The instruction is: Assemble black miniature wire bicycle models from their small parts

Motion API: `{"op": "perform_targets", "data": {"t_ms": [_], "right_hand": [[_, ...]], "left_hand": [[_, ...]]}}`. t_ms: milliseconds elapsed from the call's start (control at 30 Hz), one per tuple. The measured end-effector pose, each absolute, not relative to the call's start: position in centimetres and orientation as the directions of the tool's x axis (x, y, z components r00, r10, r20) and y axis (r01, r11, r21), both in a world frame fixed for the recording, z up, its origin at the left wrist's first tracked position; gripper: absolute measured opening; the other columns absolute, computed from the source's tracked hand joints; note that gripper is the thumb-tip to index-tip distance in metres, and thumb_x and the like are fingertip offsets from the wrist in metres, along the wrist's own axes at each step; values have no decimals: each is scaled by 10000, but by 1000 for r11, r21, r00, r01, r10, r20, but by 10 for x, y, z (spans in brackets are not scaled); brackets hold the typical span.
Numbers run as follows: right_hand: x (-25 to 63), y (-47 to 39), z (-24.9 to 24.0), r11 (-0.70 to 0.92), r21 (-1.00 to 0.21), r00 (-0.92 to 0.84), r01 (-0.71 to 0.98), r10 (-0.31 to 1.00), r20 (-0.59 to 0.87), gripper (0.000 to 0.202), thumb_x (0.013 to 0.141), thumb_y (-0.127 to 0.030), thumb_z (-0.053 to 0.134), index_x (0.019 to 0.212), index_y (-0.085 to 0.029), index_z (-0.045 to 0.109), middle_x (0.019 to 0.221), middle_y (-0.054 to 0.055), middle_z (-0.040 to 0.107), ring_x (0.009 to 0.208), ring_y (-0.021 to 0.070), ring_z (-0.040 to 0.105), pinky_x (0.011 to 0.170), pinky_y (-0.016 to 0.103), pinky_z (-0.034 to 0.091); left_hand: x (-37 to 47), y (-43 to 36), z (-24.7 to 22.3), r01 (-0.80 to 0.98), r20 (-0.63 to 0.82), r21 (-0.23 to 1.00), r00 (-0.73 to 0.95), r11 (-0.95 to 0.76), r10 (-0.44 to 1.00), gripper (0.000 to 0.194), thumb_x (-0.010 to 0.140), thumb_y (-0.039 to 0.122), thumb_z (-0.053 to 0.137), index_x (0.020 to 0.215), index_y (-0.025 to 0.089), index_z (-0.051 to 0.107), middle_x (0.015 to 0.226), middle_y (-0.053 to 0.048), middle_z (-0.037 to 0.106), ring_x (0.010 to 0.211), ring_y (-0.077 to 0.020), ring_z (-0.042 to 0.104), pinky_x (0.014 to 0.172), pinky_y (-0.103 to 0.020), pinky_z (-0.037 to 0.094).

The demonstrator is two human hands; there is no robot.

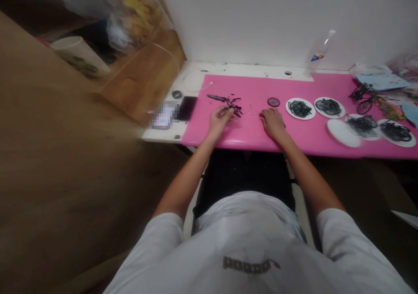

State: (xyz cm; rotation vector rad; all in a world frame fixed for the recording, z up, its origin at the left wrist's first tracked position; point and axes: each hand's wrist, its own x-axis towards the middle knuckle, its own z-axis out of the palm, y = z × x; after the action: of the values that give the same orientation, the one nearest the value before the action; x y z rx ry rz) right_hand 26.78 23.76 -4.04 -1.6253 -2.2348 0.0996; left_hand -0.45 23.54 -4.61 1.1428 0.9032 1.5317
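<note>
My left hand (219,119) is closed on a miniature bicycle (232,107), holding it by its dark frame just above the pink mat (241,135). One wheel (216,97) of the bicycle points away to the left. My right hand (272,121) rests low on the mat, fingers bent and drawn together at a tiny dark thing that I cannot make out. Just beyond its knuckles lies a loose miniature wheel (273,101). Between the two hands, a few thin small bits are scattered on the mat.
White plates (301,118) with dark bicycle parts stand to the right, near a white lid-like disc (343,133). Farther right is another miniature bicycle (364,98). A phone (187,108) lies left of the mat, and a plastic bottle (321,48) stands by the white wall.
</note>
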Motion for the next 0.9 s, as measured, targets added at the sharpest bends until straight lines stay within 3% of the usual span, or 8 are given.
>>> {"op": "perform_targets", "data": {"t_ms": [200, 333, 500, 633, 767, 900], "right_hand": [[262, 238, -37, 330, -228, -264, 916, 924, 276, 445, 1105, -231, 379, 1357, -147, 736, 1447, 237, 669, 1422, 443, 478, 1129, 631, 444], [258, 238, -31, 348, -267, -245, 898, 903, 353, 444, 1093, -242, 396, 1390, -148, 714, 1509, 238, 616, 1461, 428, 443, 1167, 622, 428], [252, 234, -23, 444, -453, -269, 773, 877, 399, 411, 1114, -352, 439, 1388, -194, 702, 1430, 180, 696, 1381, 353, 550, 1243, 562, 421], [244, 225, -13, 507, -620, -272, 599, 857, 438, 496, 1136, -580, 443, 1366, -247, 729, 1421, 140, 738, 1377, 312, 606, 1262, 541, 432], [236, 212, 2, 393, -844, -280, 366, 911, 303, 610, 1040, -793, 549, 1181, -264, 816, 1338, 117, 797, 1310, 313, 693, 1185, 525, 521], [233, 201, 12, 205, -962, -324, 182, 936, 138, 565, 944, -802, 709, 1081, -270, 837, 1216, 83, 825, 1164, 289, 736, 1056, 466, 589]], "left_hand": [[-12, 238, -41, -257, 212, 943, -29, -212, 977, 632, 731, 630, 978, 1121, 198, 733, 1006, -98, 823, 806, -195, 805, 765, -319, 628], [-16, 238, -40, -229, 210, 954, 51, -193, 976, 638, 722, 579, 998, 1152, 199, 719, 1044, -117, 811, 843, -223, 813, 780, -351, 633], [-17, 236, -40, -228, 206, 958, 120, -175, 971, 629, 712, 497, 1010, 1177, 174, 735, 1174, -169, 819, 984, -253, 815, 818, -354, 653], [-15, 233, -40, -240, 207, 957, 166, -164, 964, 624, 713, 479, 1008, 1185, 165, 745, 1204, -174, 828, 1047, -254, 821, 857, -343, 658], [-12, 230, -40, -227, 185, 964, 195, -140, 963, 628, 712, 476, 1009, 1190, 160, 751, 1231, -183, 828, 1092, -263, 822, 891, -345, 662], [-7, 228, -41, -215, 206, 963, 209, -160, 956, 609, 688, 479, 1026, 1141, 166, 766, 1233, -172, 831, 1093, -280, 822, 923, -383, 675]]}}
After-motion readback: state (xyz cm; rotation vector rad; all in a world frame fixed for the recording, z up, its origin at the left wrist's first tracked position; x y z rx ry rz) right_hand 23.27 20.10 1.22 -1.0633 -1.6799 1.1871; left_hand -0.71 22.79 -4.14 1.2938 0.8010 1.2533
